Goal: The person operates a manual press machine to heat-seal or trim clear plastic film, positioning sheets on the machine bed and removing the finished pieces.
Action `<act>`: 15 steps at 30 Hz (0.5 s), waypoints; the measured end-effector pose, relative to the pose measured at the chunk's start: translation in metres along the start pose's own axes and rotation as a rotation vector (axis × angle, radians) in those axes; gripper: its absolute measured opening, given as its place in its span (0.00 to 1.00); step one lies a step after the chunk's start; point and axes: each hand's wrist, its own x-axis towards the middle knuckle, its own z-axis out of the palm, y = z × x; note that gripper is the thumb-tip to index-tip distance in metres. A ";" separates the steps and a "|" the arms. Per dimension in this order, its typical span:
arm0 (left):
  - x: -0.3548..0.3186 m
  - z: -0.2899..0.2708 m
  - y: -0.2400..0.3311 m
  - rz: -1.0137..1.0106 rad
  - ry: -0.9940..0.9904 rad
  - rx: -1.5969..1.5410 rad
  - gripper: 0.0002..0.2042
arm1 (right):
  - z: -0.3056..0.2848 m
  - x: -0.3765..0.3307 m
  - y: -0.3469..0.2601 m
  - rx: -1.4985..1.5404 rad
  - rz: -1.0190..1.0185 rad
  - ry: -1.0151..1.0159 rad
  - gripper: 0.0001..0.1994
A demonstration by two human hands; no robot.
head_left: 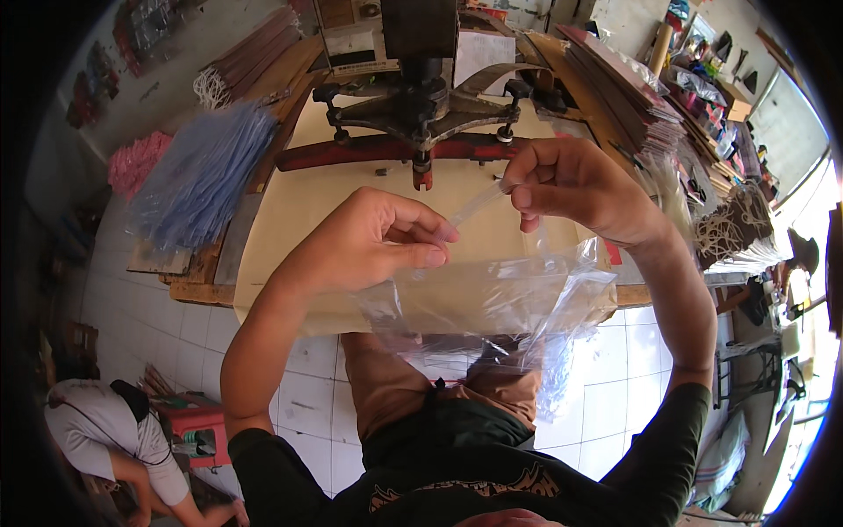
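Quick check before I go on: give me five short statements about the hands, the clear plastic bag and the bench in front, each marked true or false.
1. Both hands grip the clear plastic bag. True: the left hand and the right hand each pinch its upper part.
2. The bag lies flat on the bench. False: it hangs in the air between the hands.
3. A dark metal press stands on the tan work surface ahead. True.
4. The bundle of blue-tinted plastic lies to the person's right. False: it is on the left.
5. Another person crouches at lower left. True.
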 end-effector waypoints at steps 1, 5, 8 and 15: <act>-0.001 0.002 0.000 0.012 0.002 -0.011 0.14 | 0.001 0.000 0.000 0.000 -0.004 0.004 0.07; -0.001 0.005 0.003 0.034 -0.080 -0.106 0.11 | 0.001 -0.003 -0.001 0.011 0.000 0.027 0.07; -0.002 0.007 0.002 0.071 -0.131 -0.151 0.08 | -0.001 -0.003 -0.002 0.018 0.003 -0.002 0.08; 0.006 0.016 0.013 0.118 -0.180 -0.175 0.09 | -0.005 -0.006 0.002 0.006 -0.006 -0.058 0.13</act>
